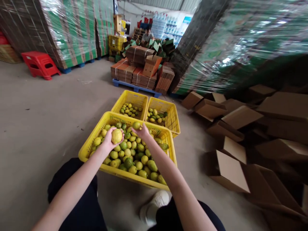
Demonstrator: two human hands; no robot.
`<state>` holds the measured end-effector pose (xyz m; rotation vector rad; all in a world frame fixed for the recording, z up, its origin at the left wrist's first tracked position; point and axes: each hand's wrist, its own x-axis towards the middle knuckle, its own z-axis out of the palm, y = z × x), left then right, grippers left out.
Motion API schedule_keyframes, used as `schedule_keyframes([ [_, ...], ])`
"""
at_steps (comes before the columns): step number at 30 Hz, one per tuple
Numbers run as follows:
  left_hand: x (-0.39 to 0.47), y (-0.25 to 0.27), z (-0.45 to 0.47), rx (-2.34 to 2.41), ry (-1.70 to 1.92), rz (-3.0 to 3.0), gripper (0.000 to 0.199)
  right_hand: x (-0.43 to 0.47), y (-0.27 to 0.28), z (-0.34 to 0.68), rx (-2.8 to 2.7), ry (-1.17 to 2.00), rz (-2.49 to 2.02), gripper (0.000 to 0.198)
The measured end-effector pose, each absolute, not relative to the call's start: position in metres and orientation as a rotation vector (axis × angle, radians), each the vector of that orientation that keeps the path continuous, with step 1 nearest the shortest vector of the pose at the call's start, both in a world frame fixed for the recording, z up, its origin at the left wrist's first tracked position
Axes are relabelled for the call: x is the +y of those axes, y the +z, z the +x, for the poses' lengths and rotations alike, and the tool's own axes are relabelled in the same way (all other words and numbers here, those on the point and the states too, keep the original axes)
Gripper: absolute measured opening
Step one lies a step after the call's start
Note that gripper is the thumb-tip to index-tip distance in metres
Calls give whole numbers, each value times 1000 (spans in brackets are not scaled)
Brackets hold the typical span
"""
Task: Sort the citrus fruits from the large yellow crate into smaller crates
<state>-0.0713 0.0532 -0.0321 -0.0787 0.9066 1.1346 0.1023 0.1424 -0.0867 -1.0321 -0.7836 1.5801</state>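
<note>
A large yellow lemon point(116, 136) rests in my left hand point(109, 140), fingers curled round it from below. My right hand point(143, 132) has a smaller yellow-green lemon point(136, 125) between thumb and fingers. Both hands are above a big yellow plastic crate point(127, 180). Many lemons point(132, 150), some yellow and some green, fill its bottom. Beyond its far side stand two smaller yellow crates: the left crate point(115, 104) and the right crate point(173, 119), each with several lemons inside. My right forearm hides part of the big crate's contents.
Open cardboard boxes point(232, 170) lie heaped on the right. A blue pallet point(136, 87) with bundled flat cartons point(144, 80) stands ahead, a person point(147, 35) behind it. A red stool point(40, 64) is at left. Wrapped carton stacks point(72, 32) rise on both sides.
</note>
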Motion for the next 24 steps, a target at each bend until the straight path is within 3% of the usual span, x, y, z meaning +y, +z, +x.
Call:
schedule_keyframes([
  [5, 59, -35, -84, 882, 1119, -101, 16, 175, -76, 90, -932, 1777, -1257, 28],
  [9, 61, -40, -94, 913, 1093, -29, 13, 102, -100, 114, -1207, 1933, -1340, 15],
  [12, 58, -49, -97, 958, 990, 56, 16, 47, -111, 141, -1404, 1996, -1415, 18],
  [20, 21, -115, -69, 1032, 462, 186, 37, -1, -88, 176, -2016, 1607, -1785, 14],
  [24, 3, -146, -44, 1197, 286, 341, 43, -12, -71, 170, -2417, 1277, -1933, 35],
])
